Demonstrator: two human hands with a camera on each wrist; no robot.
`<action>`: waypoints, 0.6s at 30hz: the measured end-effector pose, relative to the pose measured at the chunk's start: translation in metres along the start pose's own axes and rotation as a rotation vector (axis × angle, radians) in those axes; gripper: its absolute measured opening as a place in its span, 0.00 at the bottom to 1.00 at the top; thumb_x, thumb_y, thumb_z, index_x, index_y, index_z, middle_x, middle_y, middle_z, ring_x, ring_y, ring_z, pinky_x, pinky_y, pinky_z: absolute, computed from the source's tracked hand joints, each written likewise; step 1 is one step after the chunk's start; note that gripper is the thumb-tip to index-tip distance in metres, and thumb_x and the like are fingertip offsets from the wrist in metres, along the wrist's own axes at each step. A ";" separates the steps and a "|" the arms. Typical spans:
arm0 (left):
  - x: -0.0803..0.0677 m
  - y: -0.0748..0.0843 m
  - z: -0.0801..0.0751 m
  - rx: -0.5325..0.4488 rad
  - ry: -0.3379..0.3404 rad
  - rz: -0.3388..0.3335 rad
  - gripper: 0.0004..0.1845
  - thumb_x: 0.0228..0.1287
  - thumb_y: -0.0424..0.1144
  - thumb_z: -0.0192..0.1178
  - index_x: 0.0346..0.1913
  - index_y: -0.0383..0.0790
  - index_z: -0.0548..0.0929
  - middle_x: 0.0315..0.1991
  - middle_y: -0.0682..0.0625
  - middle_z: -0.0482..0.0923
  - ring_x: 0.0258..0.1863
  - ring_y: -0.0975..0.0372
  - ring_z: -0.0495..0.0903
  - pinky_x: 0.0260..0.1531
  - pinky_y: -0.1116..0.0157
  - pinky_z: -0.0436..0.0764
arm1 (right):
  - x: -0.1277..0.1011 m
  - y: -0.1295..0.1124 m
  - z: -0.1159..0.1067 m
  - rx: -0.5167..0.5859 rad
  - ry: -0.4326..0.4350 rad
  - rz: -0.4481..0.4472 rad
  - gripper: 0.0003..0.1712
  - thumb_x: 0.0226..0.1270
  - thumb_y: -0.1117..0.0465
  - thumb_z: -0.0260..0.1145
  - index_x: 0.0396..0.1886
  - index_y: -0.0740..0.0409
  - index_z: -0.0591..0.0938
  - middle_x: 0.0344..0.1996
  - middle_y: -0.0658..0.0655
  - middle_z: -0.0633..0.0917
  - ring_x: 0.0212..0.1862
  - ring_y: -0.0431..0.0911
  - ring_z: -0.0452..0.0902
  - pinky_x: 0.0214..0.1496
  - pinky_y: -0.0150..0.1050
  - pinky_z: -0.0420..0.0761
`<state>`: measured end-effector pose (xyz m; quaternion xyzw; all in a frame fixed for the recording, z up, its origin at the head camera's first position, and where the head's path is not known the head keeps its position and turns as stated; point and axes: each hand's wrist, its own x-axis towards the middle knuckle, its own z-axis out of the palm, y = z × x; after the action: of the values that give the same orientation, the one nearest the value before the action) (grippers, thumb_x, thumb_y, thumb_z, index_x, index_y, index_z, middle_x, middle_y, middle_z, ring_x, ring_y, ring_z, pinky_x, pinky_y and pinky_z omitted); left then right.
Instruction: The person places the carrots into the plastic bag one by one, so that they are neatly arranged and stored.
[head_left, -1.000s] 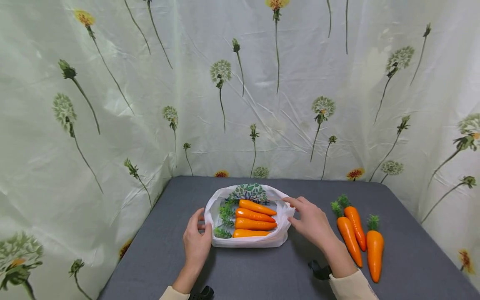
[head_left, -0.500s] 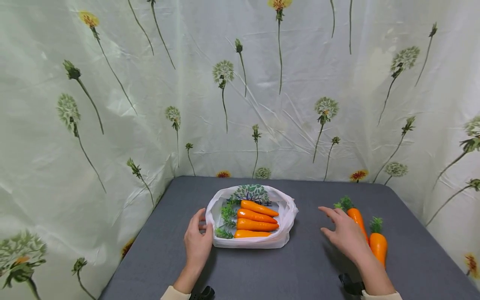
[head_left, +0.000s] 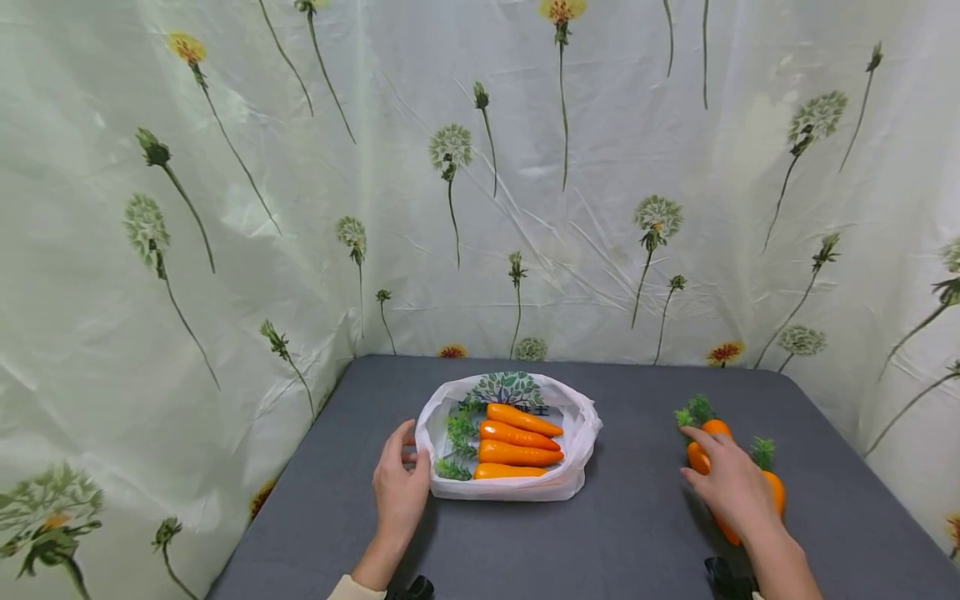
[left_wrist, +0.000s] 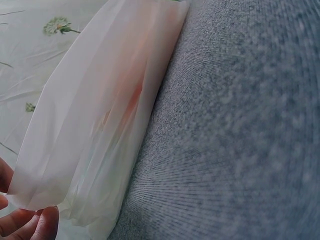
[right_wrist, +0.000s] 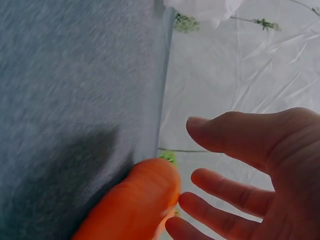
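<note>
A white plastic bag (head_left: 510, 492) with a printed tree lies with its mouth spread wide, and several orange carrots (head_left: 517, 452) rest in it, green tops to the left. My left hand (head_left: 400, 492) pinches the bag's left rim; in the left wrist view the thin plastic (left_wrist: 85, 110) runs between the fingers. My right hand (head_left: 731, 483) hovers over the loose carrots at the right, thumb and fingers spread apart. In the right wrist view, a carrot (right_wrist: 135, 200) lies close beside those fingertips (right_wrist: 192, 205). The hand partly covers the loose carrots in the head view.
Another carrot (head_left: 776, 492) with its green top lies right of the hand, and one more (head_left: 717, 427) lies behind. All stand on a dark grey table (head_left: 555, 550). A pale curtain (head_left: 420, 275) with printed dandelions hangs around the table's back and sides.
My right hand has let go of the bag's right rim and moved right to the loose carrots. The left hand stays at the bag's left side.
</note>
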<state>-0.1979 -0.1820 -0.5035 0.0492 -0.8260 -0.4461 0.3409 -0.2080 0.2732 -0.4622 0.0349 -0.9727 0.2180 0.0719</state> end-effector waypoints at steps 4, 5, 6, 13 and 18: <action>-0.001 -0.001 0.001 0.005 0.004 0.009 0.25 0.62 0.30 0.66 0.63 0.40 0.79 0.44 0.48 0.81 0.32 0.63 0.78 0.29 0.65 0.81 | 0.001 0.006 0.001 -0.041 0.010 0.024 0.39 0.56 0.61 0.77 0.68 0.62 0.74 0.57 0.76 0.73 0.40 0.64 0.77 0.30 0.52 0.78; -0.001 -0.001 0.001 0.007 0.006 0.008 0.25 0.62 0.30 0.66 0.63 0.40 0.79 0.44 0.48 0.81 0.32 0.63 0.78 0.28 0.65 0.81 | 0.001 0.007 0.001 -0.048 0.010 0.027 0.39 0.56 0.61 0.77 0.67 0.62 0.74 0.56 0.76 0.73 0.41 0.65 0.77 0.31 0.53 0.78; -0.001 -0.001 0.001 0.010 0.008 0.009 0.25 0.62 0.30 0.66 0.63 0.40 0.79 0.44 0.48 0.81 0.32 0.63 0.78 0.28 0.65 0.81 | 0.002 0.008 0.001 -0.053 0.011 0.029 0.39 0.56 0.61 0.77 0.67 0.63 0.74 0.56 0.76 0.74 0.41 0.65 0.76 0.32 0.54 0.78; -0.002 0.002 0.001 0.034 0.002 0.008 0.25 0.62 0.30 0.66 0.64 0.40 0.78 0.44 0.47 0.80 0.33 0.63 0.78 0.29 0.65 0.81 | 0.004 0.012 0.004 -0.059 -0.001 0.068 0.39 0.56 0.61 0.77 0.67 0.63 0.74 0.53 0.76 0.73 0.41 0.65 0.76 0.32 0.55 0.77; -0.002 0.002 0.002 0.041 0.002 -0.008 0.25 0.62 0.30 0.66 0.64 0.41 0.78 0.45 0.47 0.80 0.33 0.63 0.77 0.29 0.65 0.81 | 0.007 0.015 0.005 -0.021 -0.052 0.127 0.41 0.56 0.58 0.78 0.68 0.63 0.72 0.48 0.74 0.74 0.35 0.57 0.76 0.29 0.49 0.76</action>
<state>-0.1977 -0.1786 -0.5035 0.0601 -0.8344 -0.4304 0.3390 -0.2172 0.2840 -0.4716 -0.0220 -0.9767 0.2107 0.0331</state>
